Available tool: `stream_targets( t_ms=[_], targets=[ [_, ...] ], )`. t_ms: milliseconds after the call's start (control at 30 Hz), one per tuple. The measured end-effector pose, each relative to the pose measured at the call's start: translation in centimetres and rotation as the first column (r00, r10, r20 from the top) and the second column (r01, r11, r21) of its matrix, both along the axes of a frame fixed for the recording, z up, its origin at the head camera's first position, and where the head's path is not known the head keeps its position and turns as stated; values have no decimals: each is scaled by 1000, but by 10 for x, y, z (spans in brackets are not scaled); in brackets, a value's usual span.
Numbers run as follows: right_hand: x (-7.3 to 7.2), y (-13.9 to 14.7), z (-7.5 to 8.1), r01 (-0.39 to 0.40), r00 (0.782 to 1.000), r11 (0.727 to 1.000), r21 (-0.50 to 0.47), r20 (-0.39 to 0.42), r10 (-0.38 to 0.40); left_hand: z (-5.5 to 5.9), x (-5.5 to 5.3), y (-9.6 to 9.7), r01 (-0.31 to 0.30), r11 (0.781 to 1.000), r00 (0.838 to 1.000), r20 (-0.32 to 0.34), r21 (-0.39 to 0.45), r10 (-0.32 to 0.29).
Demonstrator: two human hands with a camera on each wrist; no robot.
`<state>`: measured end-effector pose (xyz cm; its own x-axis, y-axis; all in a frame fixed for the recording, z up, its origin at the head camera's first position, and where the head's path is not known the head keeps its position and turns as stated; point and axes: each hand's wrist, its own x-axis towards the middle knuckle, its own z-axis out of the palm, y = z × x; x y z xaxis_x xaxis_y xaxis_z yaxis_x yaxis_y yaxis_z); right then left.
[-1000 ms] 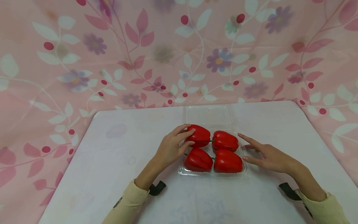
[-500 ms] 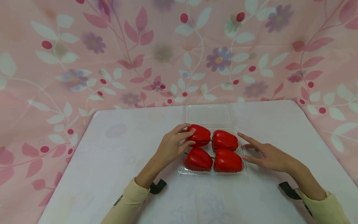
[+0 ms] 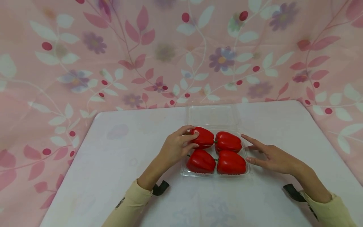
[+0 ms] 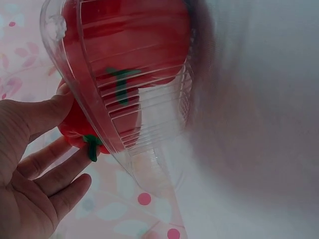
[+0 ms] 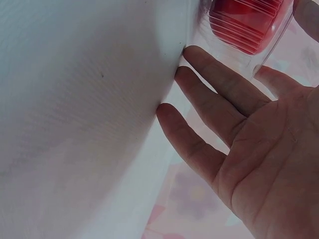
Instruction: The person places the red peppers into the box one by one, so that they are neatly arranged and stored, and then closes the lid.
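Note:
My left hand (image 3: 173,148) holds the far left red bell pepper (image 3: 203,137), thumb and fingers curled about its left end. The left wrist view shows the held pepper (image 4: 75,123) partly behind the clear ribbed wall. The other red peppers, the far right one (image 3: 227,142), near left one (image 3: 200,161) and near right one (image 3: 231,162), lie in a clear plastic clamshell box (image 3: 198,175). My right hand (image 3: 276,160) is beside the box's right side, fingers spread and holding nothing. In the right wrist view, several fingertips (image 5: 168,113) rest on the table.
The box's clear lid (image 3: 211,115) lies folded back flat on the far side. Box and hands are on a white-covered table (image 3: 127,138). Behind its far edge hangs a pink floral cloth (image 3: 170,63). Dark straps (image 3: 160,188) show at both sleeves.
The far left pepper has shifted very slightly to the right with my left hand still on it. My right hand has stayed in place.

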<state>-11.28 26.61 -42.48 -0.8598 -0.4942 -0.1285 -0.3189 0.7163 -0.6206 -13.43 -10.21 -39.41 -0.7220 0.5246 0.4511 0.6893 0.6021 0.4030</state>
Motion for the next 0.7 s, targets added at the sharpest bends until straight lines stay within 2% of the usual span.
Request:
stream_targets(
  t_ms=[267,700],
  targets=[
    [-1,-1,0,0,1000,1000,-3,6,0,-1,-1,1,1,1000,1000,2,11,-1],
    [-1,-1,-1,-2,1000,1000,1,6,2,-4,-3,0,-17,999,999,42,39,16]
  ],
)
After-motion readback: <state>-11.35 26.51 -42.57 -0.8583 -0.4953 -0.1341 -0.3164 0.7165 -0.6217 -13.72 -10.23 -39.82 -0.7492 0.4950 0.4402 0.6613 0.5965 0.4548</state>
